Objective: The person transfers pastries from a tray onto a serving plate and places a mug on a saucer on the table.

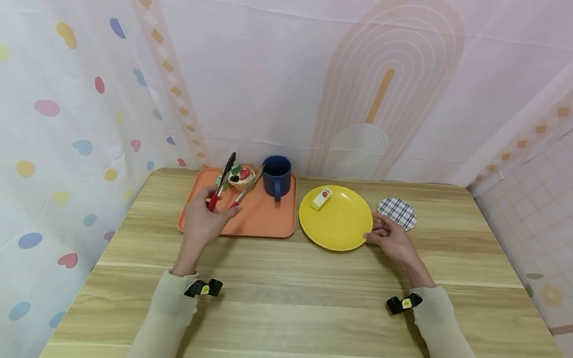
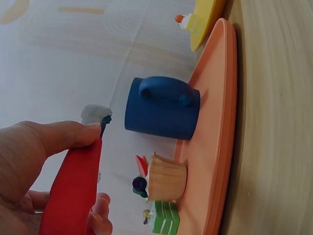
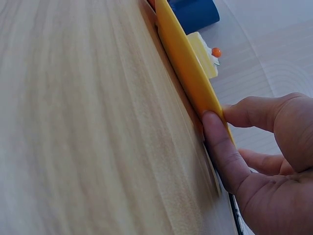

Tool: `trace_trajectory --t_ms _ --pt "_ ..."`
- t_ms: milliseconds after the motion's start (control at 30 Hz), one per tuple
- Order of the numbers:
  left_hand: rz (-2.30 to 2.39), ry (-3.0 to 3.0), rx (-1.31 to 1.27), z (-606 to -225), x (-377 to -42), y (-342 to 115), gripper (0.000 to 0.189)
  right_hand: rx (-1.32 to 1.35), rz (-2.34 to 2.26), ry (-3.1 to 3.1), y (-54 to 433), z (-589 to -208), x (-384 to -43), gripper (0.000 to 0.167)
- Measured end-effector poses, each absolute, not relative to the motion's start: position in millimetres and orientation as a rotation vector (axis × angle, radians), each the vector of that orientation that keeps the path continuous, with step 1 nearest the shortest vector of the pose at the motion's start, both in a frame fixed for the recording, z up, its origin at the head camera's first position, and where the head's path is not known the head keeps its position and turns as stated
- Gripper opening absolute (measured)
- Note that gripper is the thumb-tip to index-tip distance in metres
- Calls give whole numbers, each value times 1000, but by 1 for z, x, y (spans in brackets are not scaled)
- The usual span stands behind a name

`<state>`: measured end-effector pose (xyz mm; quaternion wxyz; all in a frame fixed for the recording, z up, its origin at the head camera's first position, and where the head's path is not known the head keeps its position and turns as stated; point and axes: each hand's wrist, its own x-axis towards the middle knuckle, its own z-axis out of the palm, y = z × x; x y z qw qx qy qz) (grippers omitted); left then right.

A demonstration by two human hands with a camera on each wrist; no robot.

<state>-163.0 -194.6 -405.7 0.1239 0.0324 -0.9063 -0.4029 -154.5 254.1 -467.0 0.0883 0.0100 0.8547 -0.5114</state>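
Observation:
My left hand [image 1: 202, 219] grips a pair of tongs [image 2: 73, 188] by the red handles, its arms spread apart above the orange tray [image 1: 264, 223]. Between the tong arms in the head view sits a cupcake [image 2: 167, 178] topped with fruit. A green layered cake slice [image 2: 166, 218] is beside the cupcake, and a blue mug [image 2: 164, 110] stands at the tray's back right. With my right hand [image 1: 394, 239] I pinch the right rim of a yellow plate [image 1: 337, 226]. On the plate's upper left lies a pale yellow cake slice [image 1: 321, 199] with a small orange-red topping.
A round checked coaster [image 1: 398, 211] lies right of the plate, close behind my right hand. Along the back edge of the wooden table [image 1: 286, 298] hangs a patterned cloth [image 1: 250, 74].

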Motion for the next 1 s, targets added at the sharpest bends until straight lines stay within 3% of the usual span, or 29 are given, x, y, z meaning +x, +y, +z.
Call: trace_trajectory --t_ms 1000 --pt "-1188 -2707 231 -422 -162 -228 74 51 -1516 2542 253 -467 -155 73"
